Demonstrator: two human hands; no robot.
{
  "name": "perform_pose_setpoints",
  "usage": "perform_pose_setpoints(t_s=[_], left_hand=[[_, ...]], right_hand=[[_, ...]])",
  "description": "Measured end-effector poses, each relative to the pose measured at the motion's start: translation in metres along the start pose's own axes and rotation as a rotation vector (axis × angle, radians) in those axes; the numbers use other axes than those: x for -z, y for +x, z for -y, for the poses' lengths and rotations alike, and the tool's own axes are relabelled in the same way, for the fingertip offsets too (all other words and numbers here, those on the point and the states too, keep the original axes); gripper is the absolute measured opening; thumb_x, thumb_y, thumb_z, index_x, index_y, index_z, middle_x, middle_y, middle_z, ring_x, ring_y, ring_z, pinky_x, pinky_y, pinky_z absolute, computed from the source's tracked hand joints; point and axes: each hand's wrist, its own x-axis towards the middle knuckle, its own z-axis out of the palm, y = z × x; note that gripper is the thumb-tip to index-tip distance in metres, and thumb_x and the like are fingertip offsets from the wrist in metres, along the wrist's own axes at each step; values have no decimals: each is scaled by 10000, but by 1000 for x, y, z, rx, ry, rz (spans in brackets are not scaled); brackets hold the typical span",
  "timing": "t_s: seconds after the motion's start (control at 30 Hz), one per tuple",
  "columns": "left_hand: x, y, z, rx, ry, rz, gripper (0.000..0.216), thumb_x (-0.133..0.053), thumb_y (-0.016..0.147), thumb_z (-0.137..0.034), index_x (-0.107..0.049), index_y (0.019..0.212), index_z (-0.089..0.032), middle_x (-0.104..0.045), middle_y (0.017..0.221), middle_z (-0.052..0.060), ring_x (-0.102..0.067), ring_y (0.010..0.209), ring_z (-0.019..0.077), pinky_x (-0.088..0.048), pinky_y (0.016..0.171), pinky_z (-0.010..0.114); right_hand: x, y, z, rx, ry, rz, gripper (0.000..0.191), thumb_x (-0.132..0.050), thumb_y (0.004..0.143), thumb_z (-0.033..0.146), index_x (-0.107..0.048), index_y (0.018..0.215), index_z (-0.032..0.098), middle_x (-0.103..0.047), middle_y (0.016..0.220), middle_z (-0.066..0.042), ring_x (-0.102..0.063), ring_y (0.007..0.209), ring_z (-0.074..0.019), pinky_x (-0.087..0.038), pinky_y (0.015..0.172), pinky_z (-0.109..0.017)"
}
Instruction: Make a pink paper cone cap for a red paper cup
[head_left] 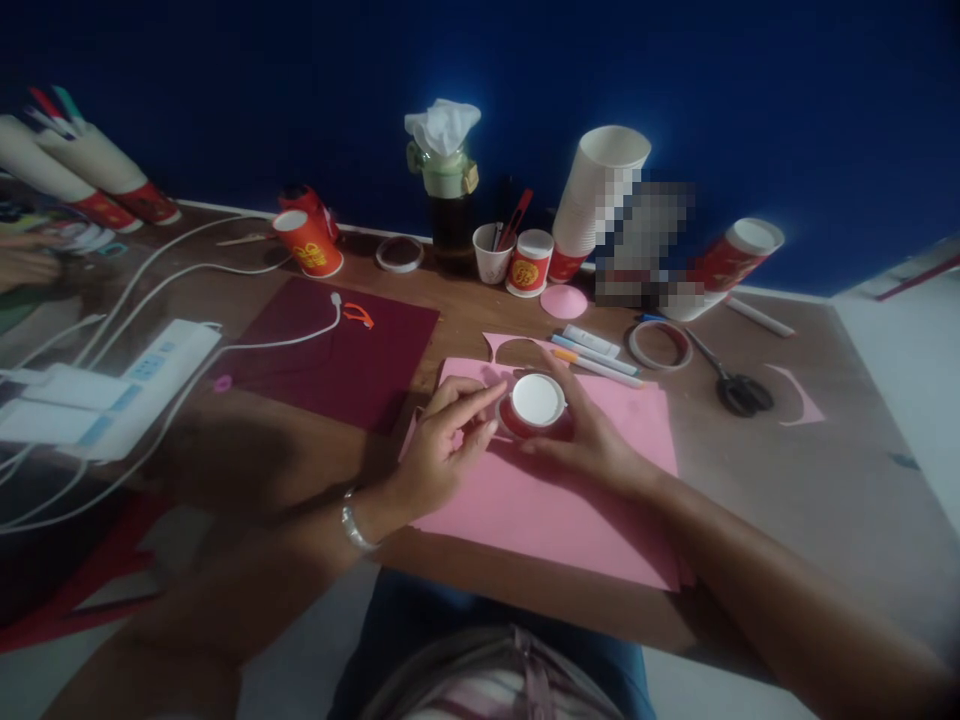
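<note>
A red paper cup with a white round end facing up (538,400) stands on a stack of pink paper sheets (600,510). My right hand (596,445) curves around its right side, thumb in front and fingers behind. At the cup's left is my left hand (446,440), with index finger and thumb stretched toward it and apart; whether the fingertips touch the cup I cannot tell. A pink sheet with a round cut-out (491,345) lies just behind the cup. Several markers (596,358) rest on the back edge of the stack.
Scissors (739,390) and a tape roll (660,345) lie at the right. Stacked paper cups (600,190), a pen cup (493,255) and a pink paper cone (564,300) line the wall. Left are a maroon sheet (352,370), a power strip (150,390) with cables, and another person's hand (30,262).
</note>
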Motion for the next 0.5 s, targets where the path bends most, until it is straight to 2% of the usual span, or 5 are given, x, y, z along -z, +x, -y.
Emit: perform_pose_setpoints(t_s=[0.2,0.4,0.5], left_hand=[[-1,1,-2,-41,-1,10,494,-599,995,-85,-612,1454,-268,-593,1065,45,-600,951,115,-588,876,269],[-1,3,-4,-62,-1,8,493,-611,978,-66,-621,1434,-253,-591,1061,44,-596,935,111,-574,787,228],[-1,3,-4,-65,-23,7,472,-606,982,-65,-632,1419,-244,-576,1031,33,-593,918,102,-577,820,238]], right_hand=[[-2,1,-4,-13,2,-30,1002,-882,769,381,-373,1629,309,-547,1573,-119,-463,1497,-426,-446,1188,-655],[-3,2,-4,-11,-8,-2,839,-862,793,400,-502,1541,280,-606,1508,-131,-506,1462,-415,-477,1166,-627],[-3,2,-2,-11,-14,-1,799,-852,803,420,-524,1517,274,-613,1501,-129,-525,1447,-404,-488,1161,-603]])
